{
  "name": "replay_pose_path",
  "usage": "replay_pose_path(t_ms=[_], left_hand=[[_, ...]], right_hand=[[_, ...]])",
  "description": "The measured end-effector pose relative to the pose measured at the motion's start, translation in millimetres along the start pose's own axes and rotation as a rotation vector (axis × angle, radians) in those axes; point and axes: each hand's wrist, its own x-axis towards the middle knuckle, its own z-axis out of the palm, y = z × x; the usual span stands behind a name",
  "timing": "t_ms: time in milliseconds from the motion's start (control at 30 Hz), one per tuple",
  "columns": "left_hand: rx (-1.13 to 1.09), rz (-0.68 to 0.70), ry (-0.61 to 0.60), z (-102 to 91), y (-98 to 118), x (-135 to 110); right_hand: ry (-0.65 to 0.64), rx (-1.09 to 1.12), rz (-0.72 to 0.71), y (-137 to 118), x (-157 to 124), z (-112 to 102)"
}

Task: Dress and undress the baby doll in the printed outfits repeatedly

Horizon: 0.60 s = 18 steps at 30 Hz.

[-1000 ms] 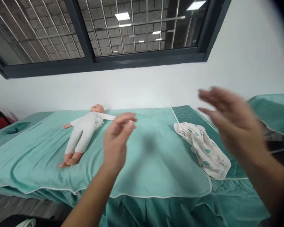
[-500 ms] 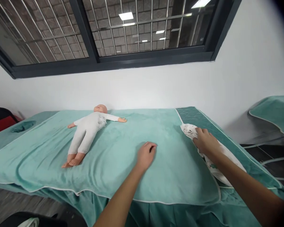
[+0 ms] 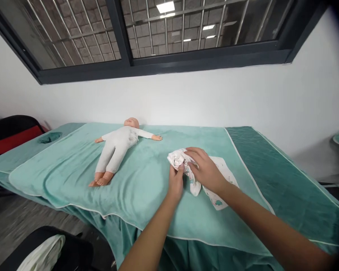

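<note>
A white baby garment with a small teal print (image 3: 220,177) lies bunched on the light teal towel (image 3: 147,177) in the middle of the bed. My right hand (image 3: 206,169) is closed on the garment's upper part. My left hand (image 3: 175,180) grips the garment's left edge, just beside the right hand. A baby doll in a white suit (image 3: 115,148) lies on its back to the left of both hands, arms spread, head toward the wall.
The bed wears a darker teal cover (image 3: 285,177) on the right. A white wall and a barred window (image 3: 164,30) stand behind it. A black and red seat (image 3: 14,131) is at far left. A dark object with white cloth (image 3: 45,252) sits at bottom left.
My right hand has drawn the garment from the bed's right side to the middle of the towel. My left hand moved off the towel onto the garment. The view has shifted.
</note>
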Motion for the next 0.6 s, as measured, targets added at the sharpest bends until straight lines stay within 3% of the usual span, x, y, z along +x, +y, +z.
replay_pose_path(t_ms=[133,267,400,500,600], left_hand=[[-0.047,0.019,0.023,-3.0,-0.3,4.5],[-0.033,0.015,0.066,-6.3,-6.0,9.5],[-0.217,-0.080,0.020,-8.6,-6.3,10.8],[-0.320,-0.129,-0.006,-8.7,-2.9,10.2],[-0.284,-0.140,0.013,-7.5,-1.9,9.5]], right_hand=[[-0.079,0.037,-0.116,-6.2,0.2,27.6],[-0.045,-0.110,0.005,12.0,-1.5,41.3],[-0.018,-0.225,0.038,30.7,-8.4,41.5],[-0.004,-0.148,0.058,42.6,-9.6,41.8],[0.037,0.039,0.104,54.8,-0.7,44.1]])
